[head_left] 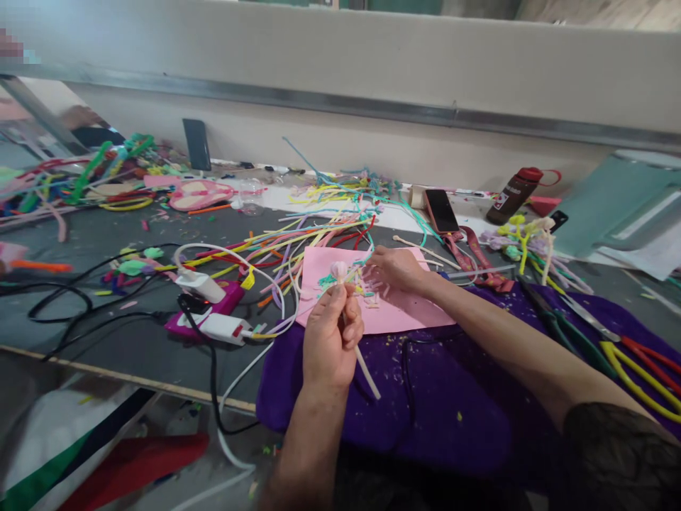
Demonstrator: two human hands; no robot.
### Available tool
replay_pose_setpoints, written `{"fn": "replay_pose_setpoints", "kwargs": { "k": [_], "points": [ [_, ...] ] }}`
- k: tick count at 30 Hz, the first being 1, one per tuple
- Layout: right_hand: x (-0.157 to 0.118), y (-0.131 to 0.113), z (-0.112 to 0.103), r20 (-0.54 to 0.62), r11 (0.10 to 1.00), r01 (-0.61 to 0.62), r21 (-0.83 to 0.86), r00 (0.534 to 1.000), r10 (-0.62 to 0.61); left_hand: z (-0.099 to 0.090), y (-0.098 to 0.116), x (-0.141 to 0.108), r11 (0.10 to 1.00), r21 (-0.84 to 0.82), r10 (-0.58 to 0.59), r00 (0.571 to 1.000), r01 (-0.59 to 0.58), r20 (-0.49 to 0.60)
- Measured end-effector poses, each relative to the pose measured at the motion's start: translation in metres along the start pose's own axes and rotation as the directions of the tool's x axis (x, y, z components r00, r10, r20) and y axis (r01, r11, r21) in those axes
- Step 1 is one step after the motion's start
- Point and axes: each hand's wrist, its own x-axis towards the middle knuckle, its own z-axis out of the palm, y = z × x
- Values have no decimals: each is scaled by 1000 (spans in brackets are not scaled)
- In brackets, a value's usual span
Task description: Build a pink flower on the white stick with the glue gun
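Note:
Between the thumb and fingers of my left hand (333, 333) is a cream stem (368, 372), its lower end slanting down to the right. A small pale pink flower head (339, 270) sits just above those fingertips. My right hand (394, 268) is over the upper part of a pink sheet (409, 312), fingers bent together near small cut pieces; what they grip, if anything, is too small to make out. Short green, yellow and cream pieces (371, 292) lie on the sheet, beside and behind my left hand. The sheet rests partly on a purple cloth (441, 397).
Pipe cleaners (319, 234) spread behind the sheet. A magenta power strip (228, 301) with chargers and cables lies left. On the right are scissors (590, 317), a phone (441, 211), a dark bottle (515, 196) and a teal container (620, 213). Another phone (196, 144) leans at the back.

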Motion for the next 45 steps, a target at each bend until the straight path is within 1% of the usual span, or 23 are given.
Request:
{"fn": "replay_pose_setpoints", "kwargs": {
  "k": [3,5,8,11,12,13,14,15,16,17,18,19,20,21,22,24,26,32,35,38,40,45],
  "points": [
    [4,-1,4,14,999,29,23,999,-29,0,-1,0,1000,14,-4,1000,4,-2],
    [6,-1,6,2,998,33,48,999,-33,0,-1,0,1000,23,-6,1000,6,1],
    [7,1,6,-44,994,16,105,999,-11,0,-1,0,1000,27,-8,1000,8,5],
    [1,5,-2,-105,983,-4,182,994,23,0,-2,0,999,35,-22,1000,21,3],
    [-3,6,-5,-125,974,-11,226,991,40,0,-2,0,999,44,-25,1000,25,3],
    [-8,7,-10,-136,950,-20,311,989,65,0,-3,0,998,60,-29,1000,29,5],
    [-15,7,-14,-134,903,-29,428,986,95,0,-4,0,996,81,-36,999,35,10],
    [-23,6,-19,-116,780,-41,625,983,145,0,-5,-1,993,107,-51,999,48,20],
    [-32,4,-23,-67,595,-53,802,982,178,0,-6,0,989,134,-73,997,68,32],
    [-42,3,-27,-14,398,-66,915,981,194,1,-8,0,983,159,-102,994,94,44],
    [-52,0,-30,22,228,-69,971,979,202,1,-10,0,976,182,-134,989,122,54],
    [-62,-2,-33,51,110,-75,991,978,204,2,-12,1,968,200,-164,985,149,62],
    [-72,-4,-36,75,30,-83,996,976,203,3,-14,2,962,212,-190,980,173,66],
    [-82,-6,-37,88,-26,-85,996,974,208,5,-16,3,956,220,-212,975,192,69],
    [-91,-7,-38,95,-62,-83,995,972,217,7,-18,4,951,225,-232,970,211,71],
    [-106,-8,-39,91,-96,-69,993,965,246,14,-22,6,939,241,-269,960,244,76],
    [-119,-6,-40,72,-106,-44,993,957,282,24,-28,7,925,274,-297,951,263,91],
    [-146,4,-45,0,-72,30,997,924,383,59,-48,15,884,355,-379,911,306,159],
    [-156,12,-45,-22,-74,59,996,907,421,69,-59,19,864,393,-408,894,313,185],
    [-163,20,-41,-42,-73,83,994,896,442,73,-70,20,845,439,-428,878,305,213],
    [-164,24,-38,-45,-71,85,994,895,443,73,-78,21,840,455,-428,876,296,221],
    [-163,29,-30,1,-110,49,993,912,410,66,-89,20,843,464,-412,880,271,235]
  ]
}}
